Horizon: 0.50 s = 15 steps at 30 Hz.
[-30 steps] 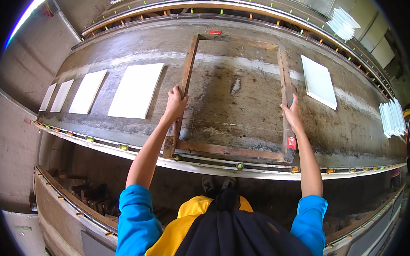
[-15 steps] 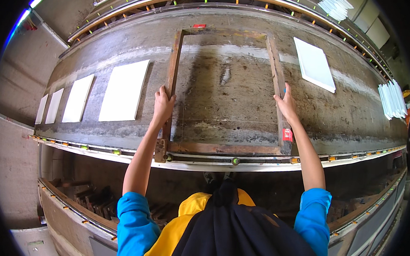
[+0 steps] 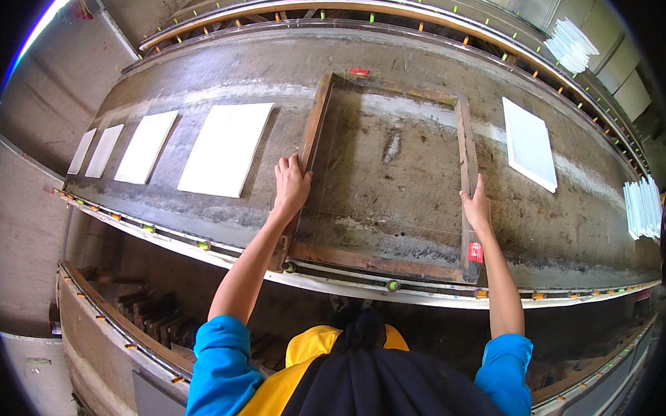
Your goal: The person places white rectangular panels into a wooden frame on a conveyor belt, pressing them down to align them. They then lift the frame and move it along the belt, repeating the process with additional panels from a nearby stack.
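Observation:
A worn brown wooden frame [image 3: 379, 265] lies on the long table in front of me, its near rail along the table's front edge. My left hand [image 3: 291, 185] grips its left rail, fingers wrapped over the wood. On the opposite rail is my right hand [image 3: 476, 204], thumb on the inner side and fingers along the outer side. Stained tabletop shows through the frame's opening. A red label [image 3: 475, 252] sits near the frame's near right corner, and a red tag [image 3: 360, 71] lies just beyond its far rail.
Several white sheets or panels [image 3: 226, 149] lie in a row to the left. A white stack [image 3: 530, 144] lies to the right, with more white pieces [image 3: 641, 208] at the far right. Knobs [image 3: 393, 286] line the front rail. Another table [image 3: 119, 347] stands behind me.
The view has turned and tilted, so the table and frame sit lower and further right in the picture. Both hands stay on the frame's side rails.

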Tool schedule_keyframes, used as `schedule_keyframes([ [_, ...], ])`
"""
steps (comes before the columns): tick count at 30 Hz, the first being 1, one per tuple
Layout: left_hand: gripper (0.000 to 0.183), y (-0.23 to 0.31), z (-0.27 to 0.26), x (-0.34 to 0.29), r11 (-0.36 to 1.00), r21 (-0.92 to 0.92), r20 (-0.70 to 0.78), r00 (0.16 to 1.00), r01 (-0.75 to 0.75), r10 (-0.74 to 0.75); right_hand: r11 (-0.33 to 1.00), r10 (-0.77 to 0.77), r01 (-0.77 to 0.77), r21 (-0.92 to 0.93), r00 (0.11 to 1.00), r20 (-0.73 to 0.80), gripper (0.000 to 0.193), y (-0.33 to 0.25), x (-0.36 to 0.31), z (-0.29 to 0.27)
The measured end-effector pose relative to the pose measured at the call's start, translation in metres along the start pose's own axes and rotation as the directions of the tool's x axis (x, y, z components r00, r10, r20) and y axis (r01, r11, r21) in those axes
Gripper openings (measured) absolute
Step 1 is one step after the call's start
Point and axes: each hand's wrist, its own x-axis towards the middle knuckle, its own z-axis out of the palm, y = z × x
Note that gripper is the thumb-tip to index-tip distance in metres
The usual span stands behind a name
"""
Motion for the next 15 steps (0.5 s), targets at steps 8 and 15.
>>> schedule_keyframes([
  [8,0.055,-0.001,-0.001,-0.002,0.999,-0.029,0.054,0.998,0.032,-0.030,0.995,0.098,-0.094,-0.043,0.991,0.087,0.070,-0.022,-0.005,-0.012],
  [15,0.062,-0.025,-0.001,0.005,0.993,-0.119,0.146,0.989,-0.011,0.029,0.979,-0.010,0.033,-0.203,0.993,0.116,0.070,-0.015,0.010,-0.024],
])
